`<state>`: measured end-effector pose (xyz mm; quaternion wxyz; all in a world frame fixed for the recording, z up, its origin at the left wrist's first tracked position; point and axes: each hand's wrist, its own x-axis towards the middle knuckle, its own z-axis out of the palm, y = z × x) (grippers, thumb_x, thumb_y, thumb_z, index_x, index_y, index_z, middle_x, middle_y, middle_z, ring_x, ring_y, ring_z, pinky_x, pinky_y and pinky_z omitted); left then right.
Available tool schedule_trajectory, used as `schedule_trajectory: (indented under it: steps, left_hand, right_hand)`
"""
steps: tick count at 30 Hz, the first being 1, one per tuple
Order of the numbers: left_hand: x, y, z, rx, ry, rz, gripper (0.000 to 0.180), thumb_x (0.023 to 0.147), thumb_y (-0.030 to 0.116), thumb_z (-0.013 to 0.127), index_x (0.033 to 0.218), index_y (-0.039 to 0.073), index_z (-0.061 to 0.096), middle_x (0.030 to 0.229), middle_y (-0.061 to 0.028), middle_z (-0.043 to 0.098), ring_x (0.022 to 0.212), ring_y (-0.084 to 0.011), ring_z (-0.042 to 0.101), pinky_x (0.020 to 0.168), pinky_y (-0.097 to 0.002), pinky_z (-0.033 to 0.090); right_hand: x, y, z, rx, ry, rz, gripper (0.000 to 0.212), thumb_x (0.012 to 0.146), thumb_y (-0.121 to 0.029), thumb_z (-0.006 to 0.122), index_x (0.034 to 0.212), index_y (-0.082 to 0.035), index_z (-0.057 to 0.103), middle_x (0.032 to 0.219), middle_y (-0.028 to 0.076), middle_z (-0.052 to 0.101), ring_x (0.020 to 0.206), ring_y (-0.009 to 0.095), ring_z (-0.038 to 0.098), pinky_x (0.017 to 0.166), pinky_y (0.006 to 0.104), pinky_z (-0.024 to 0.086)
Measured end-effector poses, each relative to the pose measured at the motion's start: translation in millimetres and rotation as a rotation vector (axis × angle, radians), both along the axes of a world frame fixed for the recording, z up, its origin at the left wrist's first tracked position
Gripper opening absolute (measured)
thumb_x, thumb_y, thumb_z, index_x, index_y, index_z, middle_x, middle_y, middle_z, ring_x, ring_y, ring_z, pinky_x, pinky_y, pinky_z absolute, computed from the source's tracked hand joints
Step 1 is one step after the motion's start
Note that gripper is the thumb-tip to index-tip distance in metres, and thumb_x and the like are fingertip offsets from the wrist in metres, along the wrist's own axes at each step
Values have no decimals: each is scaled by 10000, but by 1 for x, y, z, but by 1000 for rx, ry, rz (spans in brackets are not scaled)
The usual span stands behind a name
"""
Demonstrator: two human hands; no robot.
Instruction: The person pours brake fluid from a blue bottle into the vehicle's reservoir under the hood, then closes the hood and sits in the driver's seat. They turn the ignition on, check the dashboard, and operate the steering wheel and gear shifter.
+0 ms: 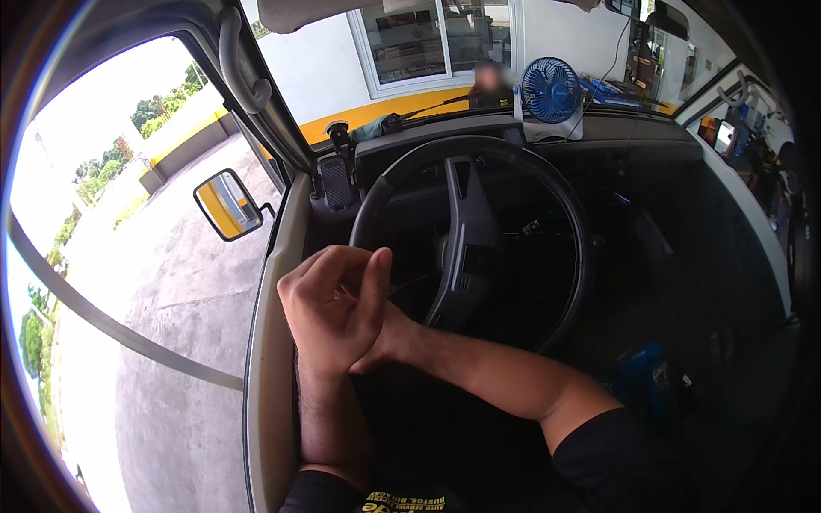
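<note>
Inside a vehicle cab, left hand [329,312] sits before the steering wheel [470,239], fingers curled together pinching a thin wire [402,285]; right hand's fingers are hidden behind it.

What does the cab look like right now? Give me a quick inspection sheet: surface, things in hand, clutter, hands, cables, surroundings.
Surface: dark dashboard behind the steering wheel; no flat work surface seen.
Job's things: a thin pale strand or wire between the fingers, too fine to identify.
Clutter: small blue fan on the dashboard; blue object low on the right, unclear.
Hands: left hand closed in front of the wheel; right hand mostly hidden behind it, forearm crossing from the right.
Cables: a dark cord runs up from near the fan.
Surroundings: open door window, side mirror, concrete yard, white and yellow building wall, a person beyond the windscreen.
</note>
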<state>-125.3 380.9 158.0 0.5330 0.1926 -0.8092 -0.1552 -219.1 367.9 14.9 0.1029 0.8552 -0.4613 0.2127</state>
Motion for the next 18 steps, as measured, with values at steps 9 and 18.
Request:
schedule_trajectory:
  steps: [9, 18]
  left_hand:
    - [-47, -67, 17, 23, -133, 277, 306, 961, 325, 825, 854, 41, 785, 740, -133, 761, 680, -315, 763, 681, -410, 583]
    - [-97, -118, -7, -31, -340, 206, 297, 967, 340, 796, 1036, 53, 772, 973, -139, 803, 986, -327, 796, 867, -460, 612]
  right_hand:
    - [-179, 226, -22, -60, 70, -668, 893, 1032, -714, 612, 1679, -140, 389, 1765, 217, 261, 1656, 406, 231, 1310, 663, 221]
    - [-302, 124, 69, -70, -64, -1068, 866, 993, -501, 782, 1646, -55, 430, 1608, 228, 513, 1516, 396, 478, 1218, 536, 427]
